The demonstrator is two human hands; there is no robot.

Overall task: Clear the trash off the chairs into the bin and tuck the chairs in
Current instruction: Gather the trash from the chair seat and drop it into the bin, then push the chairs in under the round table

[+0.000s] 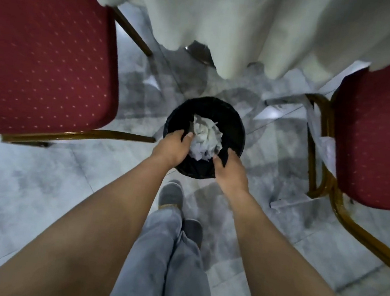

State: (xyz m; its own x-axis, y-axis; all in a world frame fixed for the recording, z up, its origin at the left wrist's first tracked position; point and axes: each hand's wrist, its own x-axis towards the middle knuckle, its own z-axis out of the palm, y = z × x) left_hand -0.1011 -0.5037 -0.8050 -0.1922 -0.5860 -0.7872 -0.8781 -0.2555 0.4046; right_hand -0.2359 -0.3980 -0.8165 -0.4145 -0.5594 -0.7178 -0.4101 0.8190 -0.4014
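Holding the bin (231,125) by its near rim, both hands are curled over it: L hand (172,147) at the near-left edge, R hand (229,169) at the near-right, fingers hooked on the liner. Trash (206,137), one crumpled white wad, lies inside, just beyond the fingertips, btwn the hands. Counted: 2 chairs (45,55), 1 bin. Both seats shown w/o trash, neither fully tucked under the tablecloth (229,16).

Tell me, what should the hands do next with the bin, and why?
Probably set the black bin down and let go. Both the left hand and right hand grip its rim, the crumpled paper is already inside, and the two red chairs have bare seats but aren't tucked in.
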